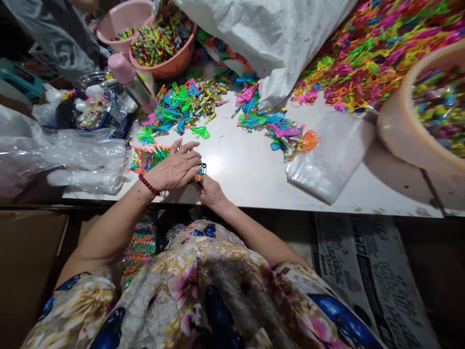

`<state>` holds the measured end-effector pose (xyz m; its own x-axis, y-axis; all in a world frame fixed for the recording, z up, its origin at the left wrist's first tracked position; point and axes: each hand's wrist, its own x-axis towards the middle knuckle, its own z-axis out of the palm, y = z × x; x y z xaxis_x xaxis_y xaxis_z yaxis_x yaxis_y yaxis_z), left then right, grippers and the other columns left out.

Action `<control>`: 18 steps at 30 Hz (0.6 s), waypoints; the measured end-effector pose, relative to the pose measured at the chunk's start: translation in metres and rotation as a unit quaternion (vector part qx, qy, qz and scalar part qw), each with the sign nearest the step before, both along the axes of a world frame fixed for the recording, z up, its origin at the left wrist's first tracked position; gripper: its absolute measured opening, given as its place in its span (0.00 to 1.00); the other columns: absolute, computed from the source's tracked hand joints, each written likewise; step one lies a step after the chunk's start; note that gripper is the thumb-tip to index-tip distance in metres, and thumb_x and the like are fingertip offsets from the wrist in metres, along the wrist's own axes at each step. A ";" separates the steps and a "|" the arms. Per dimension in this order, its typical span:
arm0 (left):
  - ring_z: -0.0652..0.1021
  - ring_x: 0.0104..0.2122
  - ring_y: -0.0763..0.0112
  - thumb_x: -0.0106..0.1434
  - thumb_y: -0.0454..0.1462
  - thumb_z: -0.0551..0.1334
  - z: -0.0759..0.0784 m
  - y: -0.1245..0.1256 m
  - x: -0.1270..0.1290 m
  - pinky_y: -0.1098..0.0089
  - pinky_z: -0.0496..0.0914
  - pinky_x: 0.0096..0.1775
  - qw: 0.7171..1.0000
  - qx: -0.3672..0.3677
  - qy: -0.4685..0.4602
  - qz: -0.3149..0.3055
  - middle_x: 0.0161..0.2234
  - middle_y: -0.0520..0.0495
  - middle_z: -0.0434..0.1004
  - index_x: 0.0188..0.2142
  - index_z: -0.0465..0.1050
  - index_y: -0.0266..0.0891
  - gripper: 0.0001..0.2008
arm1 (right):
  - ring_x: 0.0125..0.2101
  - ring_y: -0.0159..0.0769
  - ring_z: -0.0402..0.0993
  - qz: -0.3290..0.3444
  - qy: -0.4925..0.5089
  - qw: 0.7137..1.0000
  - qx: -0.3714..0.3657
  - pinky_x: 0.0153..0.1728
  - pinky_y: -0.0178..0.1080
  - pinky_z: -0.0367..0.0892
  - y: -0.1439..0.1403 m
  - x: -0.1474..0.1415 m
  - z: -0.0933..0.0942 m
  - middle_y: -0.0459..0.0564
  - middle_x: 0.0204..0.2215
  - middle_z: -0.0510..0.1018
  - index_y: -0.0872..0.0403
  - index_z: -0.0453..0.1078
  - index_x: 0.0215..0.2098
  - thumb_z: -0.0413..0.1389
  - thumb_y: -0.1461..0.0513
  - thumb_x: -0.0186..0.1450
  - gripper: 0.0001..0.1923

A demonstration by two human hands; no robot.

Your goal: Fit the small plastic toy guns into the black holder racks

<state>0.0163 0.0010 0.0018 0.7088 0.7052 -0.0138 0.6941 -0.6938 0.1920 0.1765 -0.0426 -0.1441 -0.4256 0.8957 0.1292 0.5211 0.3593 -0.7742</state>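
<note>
small toy (197,178) | orange end, mostly hidden | in right hand (212,193) | toy row (144,157) | multicoloured, close-packed | beside left hand (178,167)

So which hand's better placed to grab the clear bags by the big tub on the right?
Probably your right hand: it is nearer those clear bags, with bare tabletop between. Your left hand lies farther off, by the row of orange-tipped plastic toys, and would have to reach past the right.

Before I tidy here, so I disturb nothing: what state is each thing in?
Left hand, palm down, thumb hidden
Right hand, at a small item, grip partly hidden
Toy row, lined up
Orange bowl, heaped
Pink bowl, partly filled
Peach tub, holding pieces
Bottle, capped
Clear plastic at right, lying flat
</note>
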 end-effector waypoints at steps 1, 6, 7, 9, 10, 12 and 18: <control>0.61 0.71 0.54 0.77 0.41 0.44 0.000 0.000 0.000 0.42 0.44 0.72 1.000 -0.003 -0.002 0.001 0.53 0.41 0.79 0.48 0.76 0.40 0.22 | 0.40 0.42 0.77 0.004 -0.012 1.000 0.001 0.42 0.38 0.68 0.001 0.000 0.001 0.57 0.41 0.80 0.54 0.71 0.44 0.52 0.65 0.72 0.06; 0.61 0.71 0.56 0.77 0.41 0.42 0.001 0.000 0.000 0.43 0.43 0.72 0.999 -0.027 -0.022 0.008 0.51 0.42 0.80 0.45 0.77 0.41 0.23 | 0.41 0.43 0.78 0.011 -0.073 0.997 -0.006 0.42 0.39 0.67 0.003 0.001 0.013 0.59 0.41 0.82 0.56 0.73 0.46 0.50 0.65 0.74 0.10; 0.61 0.71 0.57 0.77 0.41 0.42 0.001 0.000 -0.001 0.43 0.43 0.72 0.999 -0.033 -0.027 0.010 0.51 0.43 0.80 0.46 0.77 0.41 0.24 | 0.41 0.44 0.78 0.013 -0.084 0.996 -0.009 0.41 0.39 0.67 0.002 0.001 0.015 0.59 0.41 0.82 0.57 0.73 0.46 0.50 0.64 0.74 0.10; 0.61 0.71 0.58 0.78 0.42 0.41 0.000 0.001 -0.003 0.45 0.42 0.73 0.998 -0.040 -0.038 0.014 0.51 0.44 0.80 0.48 0.76 0.41 0.24 | 0.41 0.44 0.78 0.019 -0.101 0.995 -0.013 0.41 0.39 0.67 0.002 0.001 0.018 0.60 0.41 0.81 0.58 0.74 0.46 0.50 0.64 0.74 0.11; 0.61 0.71 0.59 0.78 0.42 0.41 0.000 0.001 -0.003 0.45 0.41 0.73 0.998 -0.041 -0.042 0.015 0.52 0.44 0.79 0.50 0.76 0.41 0.24 | 0.41 0.44 0.78 0.023 -0.108 0.994 -0.015 0.41 0.39 0.67 0.002 0.001 0.019 0.59 0.41 0.81 0.58 0.75 0.47 0.50 0.64 0.74 0.11; 0.60 0.71 0.57 0.78 0.44 0.42 -0.001 0.002 -0.005 0.45 0.40 0.73 0.998 -0.041 -0.044 0.013 0.54 0.43 0.79 0.55 0.74 0.41 0.24 | 0.41 0.43 0.77 0.029 -0.121 0.992 -0.015 0.41 0.38 0.67 0.003 0.000 0.019 0.58 0.41 0.81 0.57 0.75 0.48 0.51 0.65 0.73 0.12; 0.61 0.70 0.49 0.74 0.50 0.52 0.000 0.004 -0.005 0.38 0.41 0.71 0.999 -0.032 -0.019 -0.025 0.51 0.41 0.80 0.51 0.76 0.41 0.21 | 0.40 0.40 0.76 0.030 -0.142 0.989 -0.022 0.37 0.35 0.68 0.005 -0.007 0.015 0.56 0.45 0.81 0.54 0.75 0.51 0.49 0.63 0.74 0.14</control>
<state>0.0114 0.0055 0.0013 0.7438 0.6677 -0.0307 0.6505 -0.7126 0.2629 0.1698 -0.0372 -0.1290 -0.4916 0.8699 -0.0408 0.6981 0.3656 -0.6156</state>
